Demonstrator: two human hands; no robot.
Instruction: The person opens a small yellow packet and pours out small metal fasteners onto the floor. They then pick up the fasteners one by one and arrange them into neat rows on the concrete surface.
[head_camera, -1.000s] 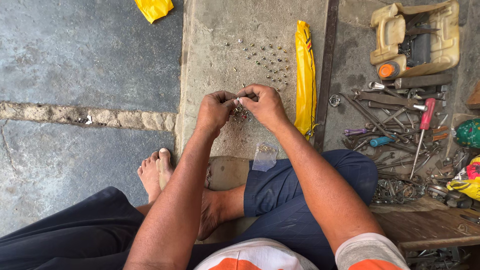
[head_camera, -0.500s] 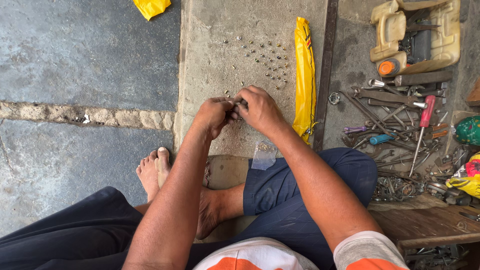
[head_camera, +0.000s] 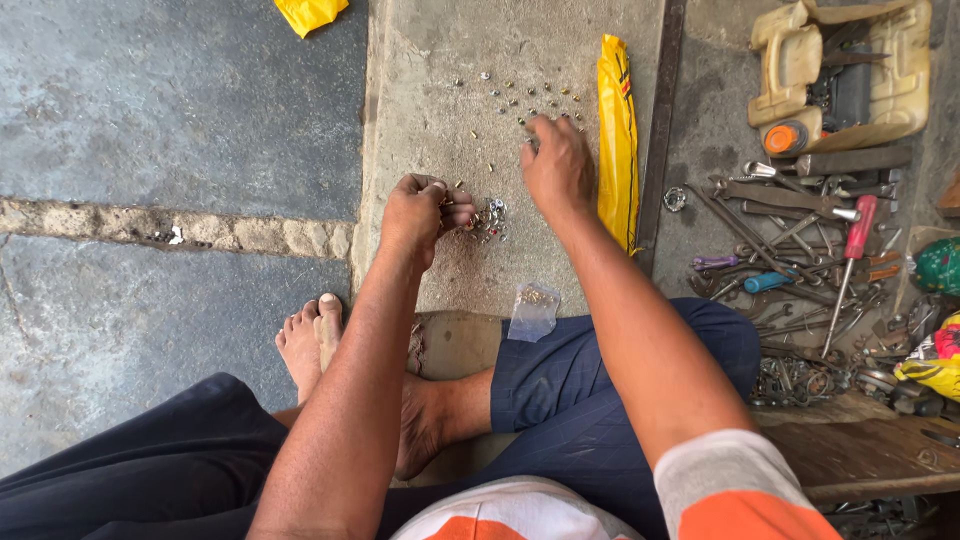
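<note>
Nearest, a bare foot rests on the concrete, and at about one o'clock from it a small clear plastic bag lies flat just above the knee of the dark trousers. Beyond that the left hand is curled, its fingertips bunched together on something small; what exactly they pinch I cannot tell. A little heap of small metal parts lies on the concrete slab at three o'clock from those fingertips, just beside them. The right hand hovers farther out, at about one o'clock from the heap, palm down, its fingers bent and drawn close as they reach into the scattered screws, which spread on toward twelve o'clock. Whether the fingertips already hold one I cannot tell. At three o'clock from this hand lies a long yellow bag, and well beyond it, a jumble of hand tools with a red-handled screwdriver.
</note>
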